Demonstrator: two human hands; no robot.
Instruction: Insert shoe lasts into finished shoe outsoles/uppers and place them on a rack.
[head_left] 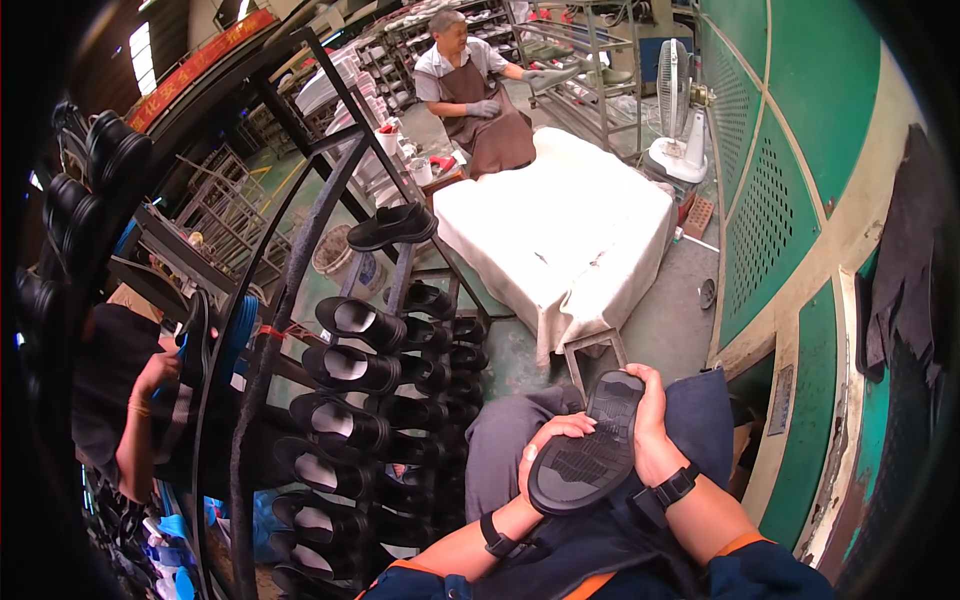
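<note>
Over my lap I hold a black shoe, its dark patterned sole turned up toward me. My left hand is closed on its left side, fingertips lying over the sole's edge. My right hand wraps the right side, with the thumb near the upper end of the sole. The shoe's upper is hidden beneath the sole. Just left of my lap, a rack holds several black shoes with pale insoles. A single black shoe sits at the rack's top.
Ahead stands a table under a white cloth, with a metal stool frame at its near side. Beyond it sits a person in a brown apron. A white fan and green panels flank the right. Another person's hand holds a shoe at left.
</note>
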